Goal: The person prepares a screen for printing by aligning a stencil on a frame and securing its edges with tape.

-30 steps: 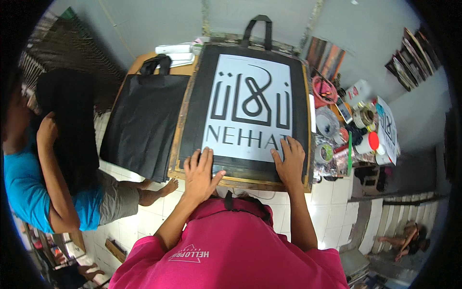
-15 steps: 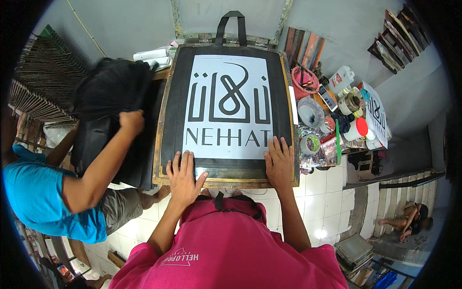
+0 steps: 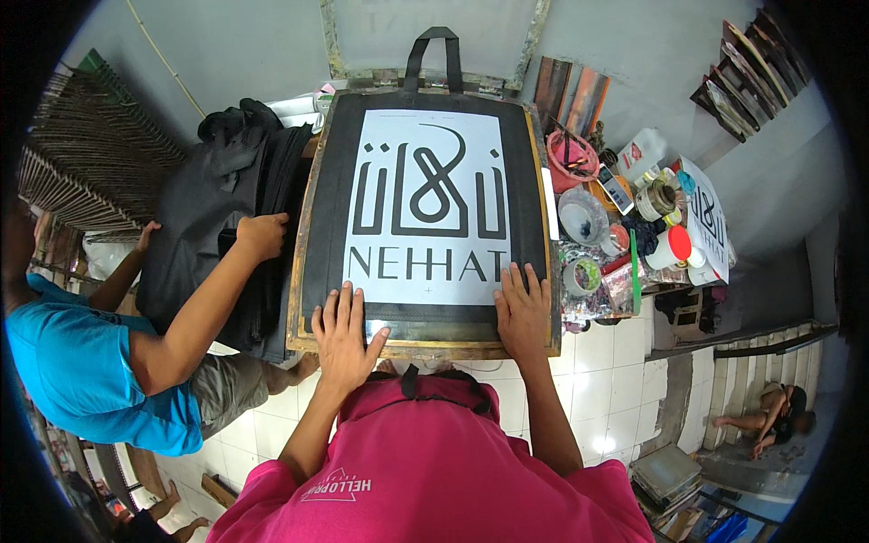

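A black fabric bag [image 3: 529, 217] with its loop handle at the far end lies flat on a wood-edged board [image 3: 434, 347] before me. On the bag rests a white paper sheet [image 3: 430, 163] printed with a large dark design. My left hand [image 3: 340, 328] lies flat with spread fingers over the sheet's near left corner and the bag. Over the near right corner my right hand [image 3: 523, 312] rests flat in the same way, its fingers stretched out. Neither hand grips anything.
At the left, a person in a blue shirt [image 3: 81, 362] holds a stack of black bags [image 3: 208, 226]. A cluttered side table at the right bears a pink basket [image 3: 572, 156], a red-lidded white tub [image 3: 670, 246] and a clear bowl [image 3: 584, 215]. Another person [image 3: 778, 416] sits farther right.
The co-worker's stack of black bags has come down and now rests upright, with a hand at its edge. My hands stay in place on the sheet and bag.
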`<state>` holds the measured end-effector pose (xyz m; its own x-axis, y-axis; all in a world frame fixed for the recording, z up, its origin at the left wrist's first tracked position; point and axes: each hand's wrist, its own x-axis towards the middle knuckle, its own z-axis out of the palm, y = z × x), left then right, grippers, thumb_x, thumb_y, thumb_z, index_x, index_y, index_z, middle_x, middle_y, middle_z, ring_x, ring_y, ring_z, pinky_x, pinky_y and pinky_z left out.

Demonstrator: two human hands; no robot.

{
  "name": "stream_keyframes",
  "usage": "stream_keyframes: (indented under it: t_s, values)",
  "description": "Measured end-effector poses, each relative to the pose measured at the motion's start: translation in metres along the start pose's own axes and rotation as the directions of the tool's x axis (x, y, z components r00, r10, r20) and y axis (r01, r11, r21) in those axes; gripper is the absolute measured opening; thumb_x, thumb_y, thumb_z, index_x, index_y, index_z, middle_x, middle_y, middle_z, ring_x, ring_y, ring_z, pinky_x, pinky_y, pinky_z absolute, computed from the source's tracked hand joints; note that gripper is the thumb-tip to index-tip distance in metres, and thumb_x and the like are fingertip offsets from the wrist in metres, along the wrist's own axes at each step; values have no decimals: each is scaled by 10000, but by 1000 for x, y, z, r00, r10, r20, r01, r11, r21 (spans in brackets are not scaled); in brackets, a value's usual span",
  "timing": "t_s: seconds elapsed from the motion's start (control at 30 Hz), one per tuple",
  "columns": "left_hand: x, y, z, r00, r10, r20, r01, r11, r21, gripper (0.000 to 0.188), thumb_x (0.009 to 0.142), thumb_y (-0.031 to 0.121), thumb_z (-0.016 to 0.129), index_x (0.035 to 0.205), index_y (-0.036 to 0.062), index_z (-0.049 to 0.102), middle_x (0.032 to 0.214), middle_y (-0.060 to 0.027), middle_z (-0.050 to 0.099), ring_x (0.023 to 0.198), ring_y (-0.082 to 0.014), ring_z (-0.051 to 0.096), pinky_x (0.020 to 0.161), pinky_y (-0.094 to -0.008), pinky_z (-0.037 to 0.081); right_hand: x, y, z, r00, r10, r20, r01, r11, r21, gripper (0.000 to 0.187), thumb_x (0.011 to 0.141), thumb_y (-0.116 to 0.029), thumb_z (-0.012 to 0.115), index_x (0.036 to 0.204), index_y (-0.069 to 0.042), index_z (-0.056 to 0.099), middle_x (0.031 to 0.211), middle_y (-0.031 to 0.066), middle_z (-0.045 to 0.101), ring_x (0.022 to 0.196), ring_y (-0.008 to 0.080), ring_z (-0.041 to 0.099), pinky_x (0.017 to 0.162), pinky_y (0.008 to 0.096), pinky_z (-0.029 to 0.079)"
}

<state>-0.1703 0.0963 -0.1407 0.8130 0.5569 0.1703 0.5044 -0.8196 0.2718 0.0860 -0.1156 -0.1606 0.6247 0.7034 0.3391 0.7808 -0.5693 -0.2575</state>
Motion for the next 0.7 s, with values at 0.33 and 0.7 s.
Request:
stream_keyframes:
  t_s: [0.33,0.7]
  values:
    - [0,-1,0,999,6,-32,-6,1000,-1,802,996,533,586,1553,-27,448,1659,-217,372,1500,-424,337,1206,-632,207,2,0,-4,998,5,55,-6,1000,7,432,1081,-298,539,1428,-60,634,1568,134,547,1506,393,410,1231,617,257]
    - [-2,-3,3,999,-2,-50,1,1000,-28,785,1005,521,584,1566,-9,442,1662,-202,377,1495,-420,349,1207,-635,218,2,-2,-3,998,8,64,-6,1000,-23,426,1059,-257,587,1432,-58,635,1559,135,556,1499,395,418,1239,610,257]
